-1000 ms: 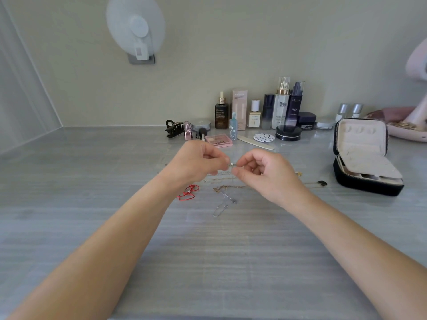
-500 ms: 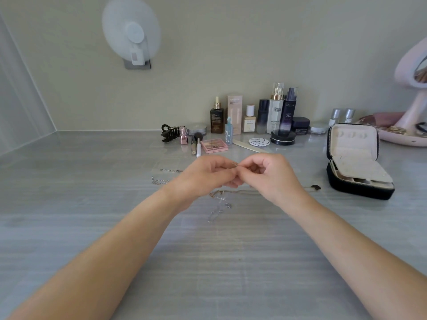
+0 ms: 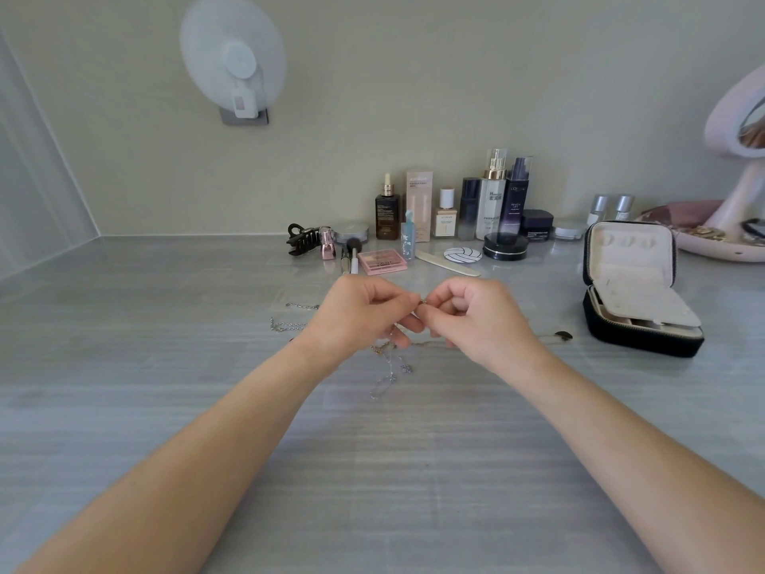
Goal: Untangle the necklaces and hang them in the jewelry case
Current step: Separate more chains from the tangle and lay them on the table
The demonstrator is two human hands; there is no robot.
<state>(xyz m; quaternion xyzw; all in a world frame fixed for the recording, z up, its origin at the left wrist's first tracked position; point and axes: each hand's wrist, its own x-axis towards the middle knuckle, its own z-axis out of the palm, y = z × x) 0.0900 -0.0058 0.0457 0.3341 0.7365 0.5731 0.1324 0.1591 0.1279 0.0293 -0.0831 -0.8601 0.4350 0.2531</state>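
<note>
Pinching hands: the left hand [image 3: 364,314] and the right hand [image 3: 476,321] meet above the middle of the counter [image 3: 372,470]. Both have curled fingers, and the thumb and forefinger of each one pinch the same small silver clasp [image 3: 422,301] between them.
Hanging chain: the silver necklace [image 3: 387,379] falls down from the hands, and its lower end lies on the counter on the side of the front edge.
Under the hands: a gold chain [image 3: 434,345] lies flat and runs toward the right edge, up to a dark pendant [image 3: 563,336] near the case.
Left of the hands: two short pieces of loose silver chain [image 3: 289,325] show on the counter. Whether they belong to the held necklace, I cannot tell.
Case: the jewelry case [image 3: 641,343] is black with a cream inside. It stands near the right edge, well apart from the hands, with its lid open and upright.
Back edge: a row of cosmetic bottles [image 3: 492,200], a dark hair claw [image 3: 304,239] and a pink palette [image 3: 381,261].
Wall: a white fan [image 3: 234,60] is fixed above the counter.
</note>
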